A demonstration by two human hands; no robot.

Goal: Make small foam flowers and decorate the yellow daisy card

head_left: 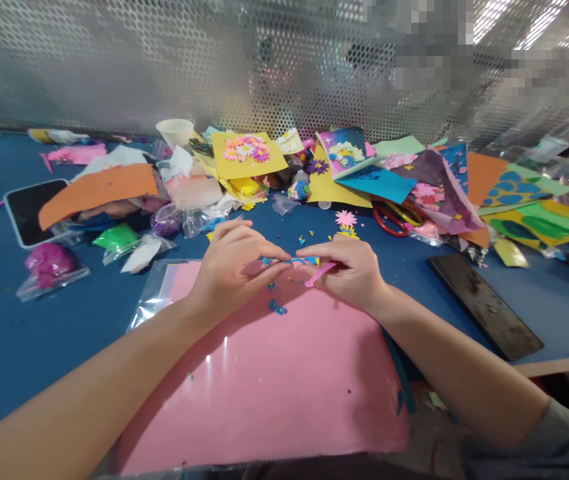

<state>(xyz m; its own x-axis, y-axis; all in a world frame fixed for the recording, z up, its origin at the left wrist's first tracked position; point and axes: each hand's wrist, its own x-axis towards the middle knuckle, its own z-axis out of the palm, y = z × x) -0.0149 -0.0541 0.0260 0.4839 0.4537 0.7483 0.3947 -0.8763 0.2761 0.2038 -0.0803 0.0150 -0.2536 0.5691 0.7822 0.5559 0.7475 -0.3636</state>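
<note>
Head view, one item at centre: left hand (231,270) and right hand (344,270) clenched in a fingertip pinch on a small blue-and-yellow strip (290,261), held above a pink craft sheet (264,400). A pink plastic stick (320,274) projects from the right hand's grip. Risk: a loosened pinch could drop the strip among loose blue bits (275,306) on the sheet. Hidden: fingers cover parts of the strip; whether the stick joins it cannot be told.

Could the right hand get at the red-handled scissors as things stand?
Probably yes: the right hand lies close to the scissors, with only small paper flowers nearby. It is pinching a pink strip, though, and coloured paper overlaps the scissors.
</note>
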